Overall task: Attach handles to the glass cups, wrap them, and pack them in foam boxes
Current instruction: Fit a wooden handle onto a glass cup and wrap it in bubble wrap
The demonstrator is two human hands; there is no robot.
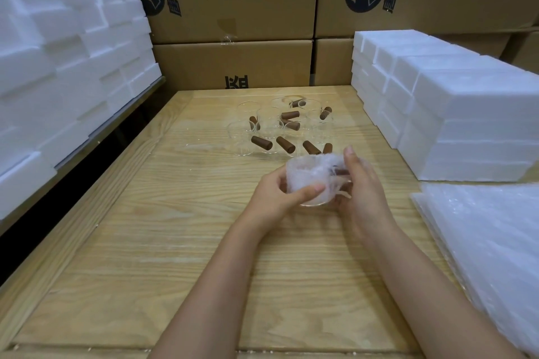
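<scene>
Both hands clasp one bubble-wrapped glass cup (313, 181) between them above the wooden table (175, 242): left hand (274, 197) curled around its left side, right hand (361, 192) gripping its right.

The counter (175, 242) is pale, matt, grained wood. On it, clear glossy glass cups (269, 128) carry brown wooden handles (261, 143). Beside them, foam boxes (466, 114) look white and grainy.

Pale wooden table (175, 242), stacked brown cardboard cartons (233, 64) printed black behind
</scene>
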